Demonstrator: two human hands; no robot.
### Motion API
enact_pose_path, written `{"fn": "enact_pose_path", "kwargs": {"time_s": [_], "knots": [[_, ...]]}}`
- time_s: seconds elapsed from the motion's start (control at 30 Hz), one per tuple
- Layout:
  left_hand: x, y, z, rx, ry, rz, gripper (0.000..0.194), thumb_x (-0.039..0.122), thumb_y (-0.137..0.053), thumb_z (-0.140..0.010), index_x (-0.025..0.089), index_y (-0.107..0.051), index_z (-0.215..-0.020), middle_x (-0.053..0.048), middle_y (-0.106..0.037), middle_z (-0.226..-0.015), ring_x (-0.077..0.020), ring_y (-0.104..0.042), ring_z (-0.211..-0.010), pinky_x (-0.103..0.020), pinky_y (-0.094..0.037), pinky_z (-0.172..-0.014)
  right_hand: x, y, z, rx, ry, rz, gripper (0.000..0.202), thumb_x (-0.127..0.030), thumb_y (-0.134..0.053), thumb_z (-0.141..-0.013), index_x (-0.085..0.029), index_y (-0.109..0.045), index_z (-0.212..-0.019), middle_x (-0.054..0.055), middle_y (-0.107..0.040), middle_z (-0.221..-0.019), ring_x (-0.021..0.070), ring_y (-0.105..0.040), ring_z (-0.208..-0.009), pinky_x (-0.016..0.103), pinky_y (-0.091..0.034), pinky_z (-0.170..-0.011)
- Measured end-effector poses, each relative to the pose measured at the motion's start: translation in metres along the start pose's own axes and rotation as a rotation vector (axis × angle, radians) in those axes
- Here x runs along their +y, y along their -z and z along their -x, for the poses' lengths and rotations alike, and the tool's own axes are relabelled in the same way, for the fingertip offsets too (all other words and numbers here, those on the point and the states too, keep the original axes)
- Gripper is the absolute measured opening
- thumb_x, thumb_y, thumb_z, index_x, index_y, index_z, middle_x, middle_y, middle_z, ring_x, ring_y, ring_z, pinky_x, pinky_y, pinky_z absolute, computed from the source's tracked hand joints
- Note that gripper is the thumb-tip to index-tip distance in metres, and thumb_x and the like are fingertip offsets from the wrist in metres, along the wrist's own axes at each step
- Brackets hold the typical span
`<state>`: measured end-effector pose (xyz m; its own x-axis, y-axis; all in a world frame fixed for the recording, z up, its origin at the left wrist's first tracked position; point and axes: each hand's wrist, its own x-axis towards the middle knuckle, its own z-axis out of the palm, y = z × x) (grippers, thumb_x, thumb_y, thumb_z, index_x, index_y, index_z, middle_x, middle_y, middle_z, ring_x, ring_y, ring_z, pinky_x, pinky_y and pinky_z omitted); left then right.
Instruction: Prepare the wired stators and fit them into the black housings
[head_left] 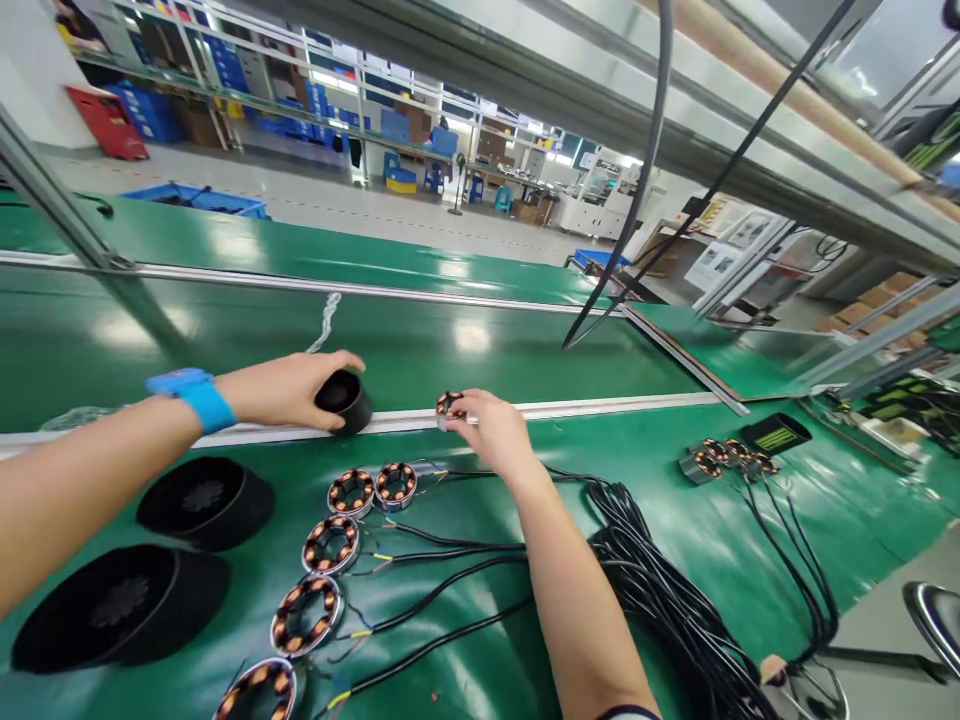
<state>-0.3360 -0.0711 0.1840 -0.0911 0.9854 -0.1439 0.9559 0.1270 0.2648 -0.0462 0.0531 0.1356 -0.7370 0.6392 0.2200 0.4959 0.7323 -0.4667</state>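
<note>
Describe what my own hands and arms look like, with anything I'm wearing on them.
Your left hand and right hand are gloveless. A bright blue wristband circles the left wrist. A dark sleeve with white trim shows near the right elbow; no left sleeve is visible.

Both forearms reach forward, each hand [300,390] curled.

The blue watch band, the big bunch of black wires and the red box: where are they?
Blue watch band [212,401]: head view, on the strap.
Black wires [651,565]: head view, bundle's middle.
Red box [109,122]: head view, front side.
</note>
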Motion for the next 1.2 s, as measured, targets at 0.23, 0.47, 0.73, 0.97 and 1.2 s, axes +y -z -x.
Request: {"fn": "enact_pose_path", "kwargs": {"time_s": [0.23, 0.47, 0.73, 0.97, 1.2], "knots": [[0.09, -0.028, -0.066, -0.009, -0.21, 0.13, 0.07, 0.045, -0.08, -0.064, 0.023, -0.055, -0.125, -0.006, -0.072, -0.118, -0.0292, -0.07, -0.105, -0.032, -0.052, -0.084, 0.009, 0.043, 0.019, 0.395, 0.184, -0.094, 0.015, -0.028, -0.079, -0.093, -0.025, -0.079, -0.107, 0.006, -0.076, -0.125, 0.0215, -0.07, -0.121, 0.032, -0.056, -0.104], [0.099, -0.068, -0.077, -0.001, -0.215, 0.224, 0.081, 0.044, -0.086, -0.062, 0.021, -0.051, -0.131, -0.008, -0.07, -0.129, -0.0301, -0.068, -0.115, -0.033, -0.052, -0.092, 0.005, 0.027, 0.013, 0.245, 0.103, -0.046, 0.016, -0.027, -0.081, -0.092, -0.028, -0.08, -0.107, 0.004, -0.075, -0.128, 0.0213, -0.071, -0.118, 0.033, -0.055, -0.104], [0.092, -0.076, -0.076, 0.038, -0.176, 0.254, 0.068, 0.048, -0.09, -0.059, 0.023, -0.057, -0.114, -0.005, -0.075, -0.113, -0.0305, -0.071, -0.105, -0.032, -0.052, -0.083, -0.019, 0.016, 0.009, 0.004, -0.05, 0.194, 0.02, -0.034, -0.071, -0.099, -0.029, -0.075, -0.119, 0.003, -0.072, -0.135, 0.0257, -0.069, -0.12, 0.037, -0.057, -0.097], [0.093, -0.082, -0.073, 0.069, -0.123, 0.251, 0.074, 0.046, -0.09, -0.061, 0.02, -0.057, -0.123, -0.009, -0.074, -0.119, -0.0327, -0.072, -0.11, -0.033, -0.053, -0.085, -0.032, 0.006, 0.013, -0.098, -0.139, 0.408, 0.034, -0.036, -0.049, -0.109, -0.022, -0.065, -0.135, 0.015, -0.066, -0.144, 0.0306, -0.076, -0.105, 0.041, -0.061, -0.081], [0.092, -0.068, -0.067, 0.029, -0.15, 0.196, 0.082, 0.043, -0.088, -0.064, 0.018, -0.055, -0.135, -0.014, -0.07, -0.131, -0.0334, -0.068, -0.12, -0.035, -0.054, -0.097, -0.019, -0.007, 0.01, -0.053, -0.112, 0.307, 0.046, -0.049, -0.056, -0.106, -0.022, -0.064, -0.142, 0.015, -0.051, -0.158, 0.033, -0.06, -0.132, 0.046, -0.058, -0.1]]}}
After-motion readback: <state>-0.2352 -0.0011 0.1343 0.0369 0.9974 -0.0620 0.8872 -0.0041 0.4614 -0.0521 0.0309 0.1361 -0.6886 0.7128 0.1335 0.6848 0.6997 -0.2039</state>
